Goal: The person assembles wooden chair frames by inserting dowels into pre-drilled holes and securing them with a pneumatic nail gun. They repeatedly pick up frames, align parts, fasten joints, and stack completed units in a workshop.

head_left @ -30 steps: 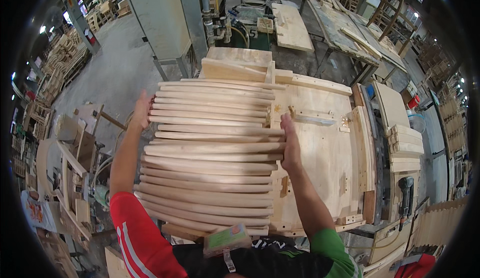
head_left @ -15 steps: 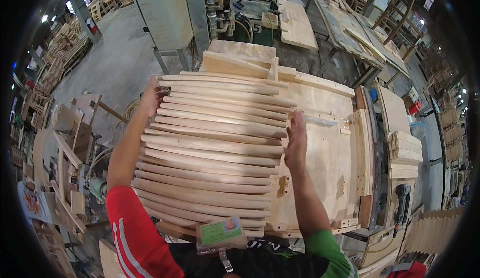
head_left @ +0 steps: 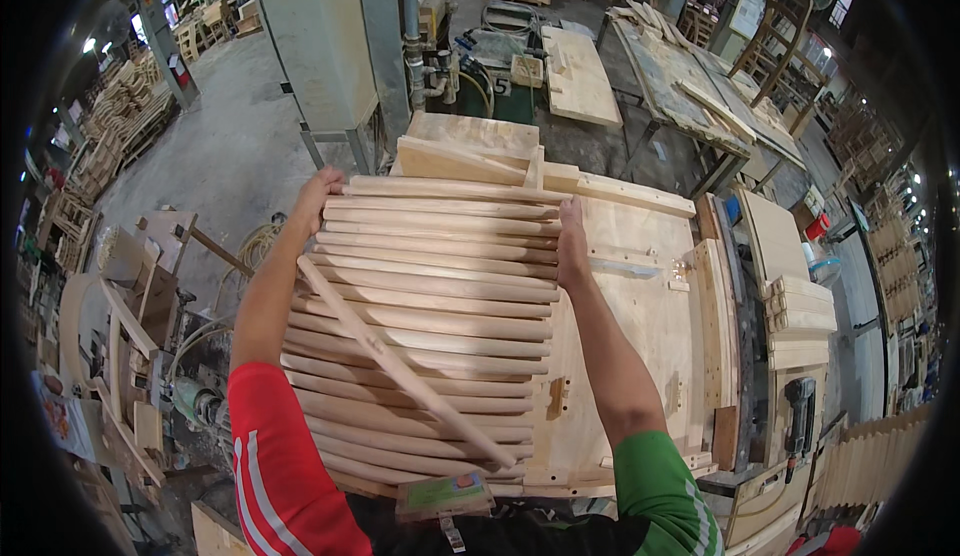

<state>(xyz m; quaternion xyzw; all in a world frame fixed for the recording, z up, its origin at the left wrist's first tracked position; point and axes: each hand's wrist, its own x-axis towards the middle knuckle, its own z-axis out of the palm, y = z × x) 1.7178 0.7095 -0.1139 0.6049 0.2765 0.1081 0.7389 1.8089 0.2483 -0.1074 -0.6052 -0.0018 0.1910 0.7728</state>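
Observation:
A row of long, rounded wooden slats (head_left: 440,281) lies side by side on a pale wooden board (head_left: 630,356) in front of me. At the row's far edge, the farthest slat (head_left: 450,191) spans between my hands. Its left end is in my left hand (head_left: 320,199), whose fingers are curled and partly hidden. My right hand (head_left: 572,244) closes at its right end, thumb and fingers near the tips of the neighbouring slats. One loose slat (head_left: 400,356) rests diagonally across the nearer slats, touched by neither hand.
Wooden blocks and a raised plank (head_left: 465,159) border the board's far side. A metal column (head_left: 325,36) stands beyond. Right of the board are stacked wooden pieces (head_left: 800,306) and a black power tool (head_left: 799,416). A hose (head_left: 262,248) lies left, near wooden frames.
My right hand has moved away from me and closed at the far slat's end, from an open, flat pose. One slat now lies diagonally over the row. My left hand stays at the far-left corner.

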